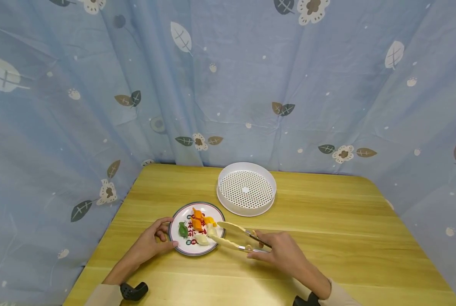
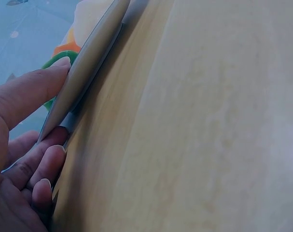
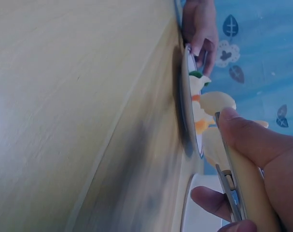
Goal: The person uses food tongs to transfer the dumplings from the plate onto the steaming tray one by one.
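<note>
Honestly not much to read here. The only thing with any writing is the plate (image 1: 179,245), the one the left hand (image 1: 153,241) has its fingers (image 1: 162,225) on at the rim. There are some red marks printed on its face that look like characters, plus a few small round dark symbols next to them, but the food covers most of it and they're too small and blurry to make out. Both wrist views catch the plate edge-on, so no print shows there. The tongs (image 1: 233,238) in the right hand (image 1: 285,250) show no logo or lettering that I can read.
</note>
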A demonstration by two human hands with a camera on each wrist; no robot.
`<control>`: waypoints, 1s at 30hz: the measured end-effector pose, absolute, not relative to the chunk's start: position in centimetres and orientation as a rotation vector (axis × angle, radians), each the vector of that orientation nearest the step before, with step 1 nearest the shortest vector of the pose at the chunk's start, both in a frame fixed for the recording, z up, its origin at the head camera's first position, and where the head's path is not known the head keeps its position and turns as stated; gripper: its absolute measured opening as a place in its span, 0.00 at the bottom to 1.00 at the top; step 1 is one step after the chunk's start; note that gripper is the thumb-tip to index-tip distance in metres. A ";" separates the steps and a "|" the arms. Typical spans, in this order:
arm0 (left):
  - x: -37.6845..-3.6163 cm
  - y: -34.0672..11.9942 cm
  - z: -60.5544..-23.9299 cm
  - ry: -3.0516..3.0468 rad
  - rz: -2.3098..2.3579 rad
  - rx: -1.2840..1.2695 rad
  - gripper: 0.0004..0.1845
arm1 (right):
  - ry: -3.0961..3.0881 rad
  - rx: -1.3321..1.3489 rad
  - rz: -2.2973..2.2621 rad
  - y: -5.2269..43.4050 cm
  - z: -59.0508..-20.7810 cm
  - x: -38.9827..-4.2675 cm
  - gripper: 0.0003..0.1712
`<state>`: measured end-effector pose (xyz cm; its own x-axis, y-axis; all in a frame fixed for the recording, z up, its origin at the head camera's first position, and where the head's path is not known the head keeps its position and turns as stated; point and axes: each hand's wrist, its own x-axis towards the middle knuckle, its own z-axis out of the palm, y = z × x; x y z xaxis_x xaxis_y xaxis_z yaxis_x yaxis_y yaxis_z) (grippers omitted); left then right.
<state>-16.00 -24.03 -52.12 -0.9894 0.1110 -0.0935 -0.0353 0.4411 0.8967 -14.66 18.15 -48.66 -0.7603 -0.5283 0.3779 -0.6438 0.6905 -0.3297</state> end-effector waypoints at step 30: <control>-16.0 -24.2 -52.4 2.532 1.612 0.090 0.43 | -2.691 0.887 0.576 16.8 -48.2 -14.7 0.27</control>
<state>-16.04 -24.19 -52.36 -0.9886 0.1242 -0.0845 -0.0240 0.4251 0.9049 -14.66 16.81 -48.17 -0.7837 -0.5125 0.3510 -0.6113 0.7367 -0.2891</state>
